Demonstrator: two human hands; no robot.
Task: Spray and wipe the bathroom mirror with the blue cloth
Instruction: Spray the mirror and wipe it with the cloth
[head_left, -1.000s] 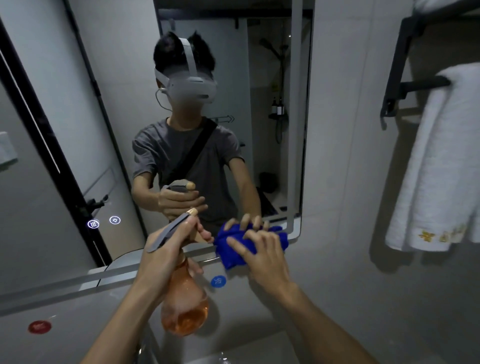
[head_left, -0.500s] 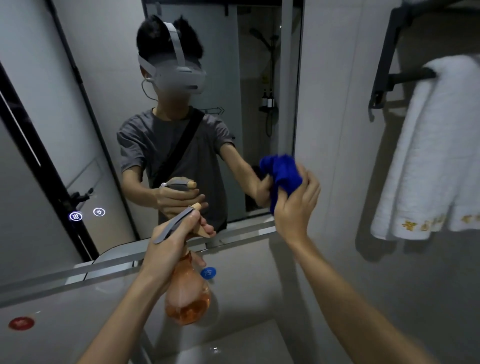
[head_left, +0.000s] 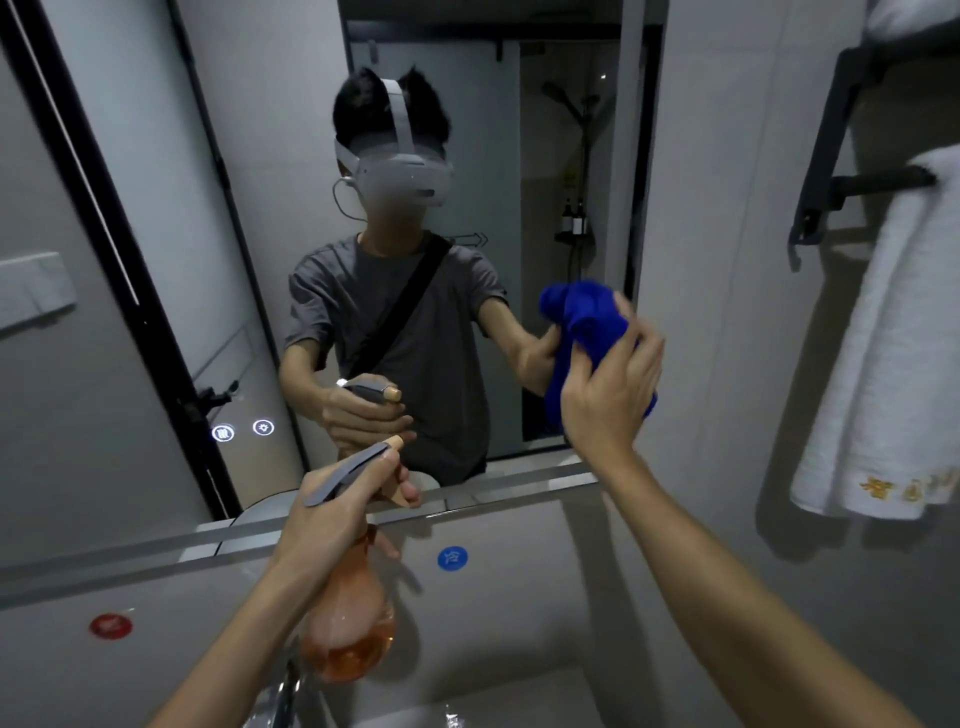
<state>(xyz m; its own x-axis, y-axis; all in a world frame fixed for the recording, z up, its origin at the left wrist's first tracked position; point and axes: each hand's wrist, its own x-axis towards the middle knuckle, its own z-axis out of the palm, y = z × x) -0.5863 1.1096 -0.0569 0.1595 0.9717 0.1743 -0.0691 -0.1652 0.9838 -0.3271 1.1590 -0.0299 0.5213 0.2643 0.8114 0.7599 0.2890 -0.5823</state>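
Squarely within the right hand's (head_left: 610, 387) grip, the blue cloth (head_left: 584, 325).

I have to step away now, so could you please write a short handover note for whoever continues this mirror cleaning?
Left hand grips the orange translucent plastic spray bottle by its grey trigger head, nozzle towards the glass.
Right hand holds the bunched blue cloth against the wall-mounted bathroom mirror, near its right edge.
Done: wiping is under way at the right side; whether it was sprayed cannot be told.
Left: wipe the remaining glass.
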